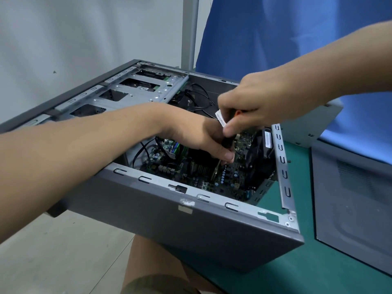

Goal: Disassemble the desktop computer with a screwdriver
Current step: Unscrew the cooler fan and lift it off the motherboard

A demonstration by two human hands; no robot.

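Nearest, at 6 o'clock, the person's knee (pixel 152 268) sits under the overhanging corner of the desktop computer (pixel 191 225). The computer lies on its side on the green tabletop (pixel 297 272), its open face up. On its near grey wall is a worn sticker (pixel 186 205) with no legible writing.

Inside, toward the centre, the motherboard (pixel 229 179) is exposed. The screwdriver (pixel 228 143) stands nearly upright over it, shaft tip down among the board's components; the screw itself is hidden. The left hand (pixel 197 134) reaches in from 9 o'clock, its fingers curled round the lower part of the black handle. The right hand (pixel 254 102) comes in from 2 o'clock and grips the top of the handle from above.

The step looks like loosening a board screw. To do it well, I would keep the shaft square to the board and press down firmly from the top hand. The lower hand should only steady the tool, so the tip cannot skid onto the nearby capacitors.

A white cable tag (pixel 220 118) by the right thumb and a label (pixel 268 139) on the black fan housing at 3 o'clock carry print too small to read.

Farther back, at 11 o'clock, is the metal drive cage (pixel 137 92). The removed side panel (pixel 350 198) lies at 4 o'clock.
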